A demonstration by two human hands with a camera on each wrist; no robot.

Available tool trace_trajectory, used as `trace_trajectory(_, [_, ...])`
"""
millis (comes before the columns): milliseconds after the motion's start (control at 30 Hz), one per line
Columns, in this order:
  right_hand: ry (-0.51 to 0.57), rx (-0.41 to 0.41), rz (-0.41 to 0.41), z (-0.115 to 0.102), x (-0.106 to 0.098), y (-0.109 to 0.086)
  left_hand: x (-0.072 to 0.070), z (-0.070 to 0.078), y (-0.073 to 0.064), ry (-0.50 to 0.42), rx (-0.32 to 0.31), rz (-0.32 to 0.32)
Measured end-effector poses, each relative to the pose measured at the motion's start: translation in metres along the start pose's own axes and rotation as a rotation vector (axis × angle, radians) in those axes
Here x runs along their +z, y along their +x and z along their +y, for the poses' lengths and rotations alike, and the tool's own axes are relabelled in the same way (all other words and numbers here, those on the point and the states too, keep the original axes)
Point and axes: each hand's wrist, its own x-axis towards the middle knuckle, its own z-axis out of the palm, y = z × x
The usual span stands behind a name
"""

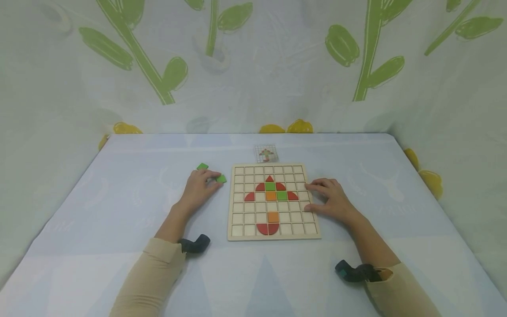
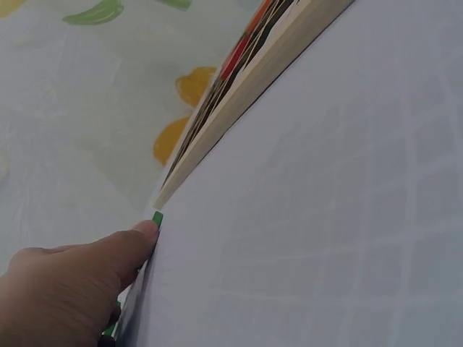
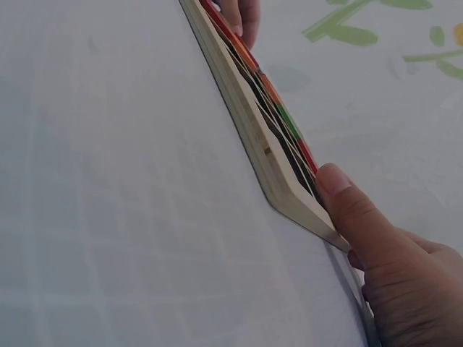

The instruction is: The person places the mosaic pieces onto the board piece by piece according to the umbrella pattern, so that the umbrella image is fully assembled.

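Note:
My left hand [image 1: 199, 187] pinches a small green tile [image 1: 221, 178] between thumb and fingertips, just left of the wooden grid board [image 1: 230, 220]. Behind those fingers a second green tile [image 1: 202, 166] lies on the table. At the board's right edge, my right hand [image 1: 330, 200] touches the rim with thumb and fingers spread apart; in the right wrist view its thumb [image 3: 334, 179] lies along the edge. On the grid sit a red triangle [image 1: 270, 178], green squares [image 1: 281, 195], orange squares [image 1: 273, 217] and several red rounded pieces [image 1: 262, 229].
A small pattern card [image 1: 266, 153] with a tree-like figure on a grid lies just behind the board. Dark wrist-worn devices [image 1: 195, 244] sit on both forearms. A leaf-printed fabric wall [image 1: 253, 88] rises behind the pale table [image 1: 261, 281].

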Motion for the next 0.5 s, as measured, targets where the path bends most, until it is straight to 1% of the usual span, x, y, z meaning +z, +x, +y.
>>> trace_trajectory(167, [0.011,0.017,0.003,-0.0006,0.0007,-0.0002,0.0018,-0.0003,0.0009,0.022,0.02,-0.012])
trace_trajectory(367, [0.016,0.023,-0.001,-0.0006,0.0004,-0.0004,0.0041,0.0005,0.0005,0.011,0.061,-0.017])
trace_trajectory(500, [0.013,0.023,0.002,-0.0003,0.0006,0.0001,0.0051,0.0037,-0.0003,0.0,0.06,-0.032])
